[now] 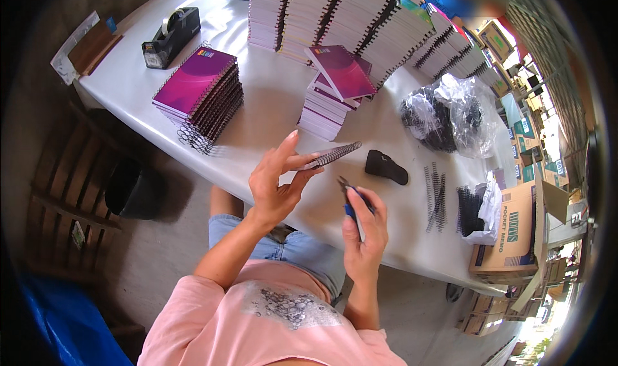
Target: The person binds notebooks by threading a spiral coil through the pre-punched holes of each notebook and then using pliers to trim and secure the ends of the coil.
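Nearest: person in a pink shirt and denim shorts, at the edge of a white-covered table. Right hand has fingers wrapped round blue-handled pliers, tips pointing up and away from the body; too small to tell how far the tips are parted. Left hand pinches a spiral notebook between thumb and fingers, one finger raised clear. Notebook is up in front of the body, nearly edge-on, black coil showing; pliers just beside it, not touching. To the right: small black case, loose black coils, more coils bunched in white wrapping, open cardboard box by the table edge. Further out, left: stack of purple coil-bound notebooks. Centre: pile of purple-covered pads, top one askew. Right: clear plastic bag, black contents. Far left, black tape dispenser; far back, tall spiral-bound stacks.
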Demonstrator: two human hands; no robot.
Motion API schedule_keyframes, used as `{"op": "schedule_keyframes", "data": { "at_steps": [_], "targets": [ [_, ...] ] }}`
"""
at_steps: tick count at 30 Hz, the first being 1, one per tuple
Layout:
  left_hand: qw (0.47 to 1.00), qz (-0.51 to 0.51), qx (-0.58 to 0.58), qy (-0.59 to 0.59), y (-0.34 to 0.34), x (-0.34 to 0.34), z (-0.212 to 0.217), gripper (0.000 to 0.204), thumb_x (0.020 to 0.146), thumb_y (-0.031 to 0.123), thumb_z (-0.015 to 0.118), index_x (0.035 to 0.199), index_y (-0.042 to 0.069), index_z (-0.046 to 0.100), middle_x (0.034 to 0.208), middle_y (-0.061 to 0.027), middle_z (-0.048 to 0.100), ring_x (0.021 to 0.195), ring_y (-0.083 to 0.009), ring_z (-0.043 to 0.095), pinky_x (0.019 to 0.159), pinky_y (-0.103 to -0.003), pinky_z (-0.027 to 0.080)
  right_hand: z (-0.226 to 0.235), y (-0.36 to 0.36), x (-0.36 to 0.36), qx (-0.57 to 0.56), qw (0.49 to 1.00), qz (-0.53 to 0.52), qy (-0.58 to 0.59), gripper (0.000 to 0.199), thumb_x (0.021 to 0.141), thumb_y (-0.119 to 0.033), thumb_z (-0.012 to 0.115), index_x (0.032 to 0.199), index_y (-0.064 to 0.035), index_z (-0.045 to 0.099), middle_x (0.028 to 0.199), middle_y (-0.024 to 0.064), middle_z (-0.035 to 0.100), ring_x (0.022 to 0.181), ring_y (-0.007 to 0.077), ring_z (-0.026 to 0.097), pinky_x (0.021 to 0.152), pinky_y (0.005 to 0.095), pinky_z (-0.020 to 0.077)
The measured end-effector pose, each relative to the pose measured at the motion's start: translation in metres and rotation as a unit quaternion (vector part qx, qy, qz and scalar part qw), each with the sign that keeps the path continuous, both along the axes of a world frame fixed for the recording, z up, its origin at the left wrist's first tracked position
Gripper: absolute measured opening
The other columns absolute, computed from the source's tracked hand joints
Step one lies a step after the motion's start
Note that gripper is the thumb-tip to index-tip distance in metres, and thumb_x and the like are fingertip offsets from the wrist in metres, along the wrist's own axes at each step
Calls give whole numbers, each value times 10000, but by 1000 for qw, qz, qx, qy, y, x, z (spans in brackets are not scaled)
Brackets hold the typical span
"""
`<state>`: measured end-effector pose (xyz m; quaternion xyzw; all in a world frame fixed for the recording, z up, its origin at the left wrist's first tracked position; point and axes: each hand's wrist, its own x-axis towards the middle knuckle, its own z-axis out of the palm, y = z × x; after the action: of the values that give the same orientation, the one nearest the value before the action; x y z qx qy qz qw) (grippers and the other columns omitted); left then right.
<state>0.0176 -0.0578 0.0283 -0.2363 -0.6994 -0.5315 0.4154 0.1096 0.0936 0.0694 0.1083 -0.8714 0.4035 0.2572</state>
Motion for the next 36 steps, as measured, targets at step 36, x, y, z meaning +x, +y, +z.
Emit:
{"op": "schedule_keyframes", "data": {
  "at_steps": [36],
  "targets": [
    [916, -139, 357, -117, -73, 38, 74, 473, 865, 20, 584, 1300, 27, 398, 1057, -176, 604, 977, -178, 597, 847, -282, 484, 22, -53, -81, -424, 883, 197, -38, 527, 830, -53, 647, 1294, 24, 409, 1183, 136, 524, 1080, 187, 509, 954, 317, 375]
  ]
}}
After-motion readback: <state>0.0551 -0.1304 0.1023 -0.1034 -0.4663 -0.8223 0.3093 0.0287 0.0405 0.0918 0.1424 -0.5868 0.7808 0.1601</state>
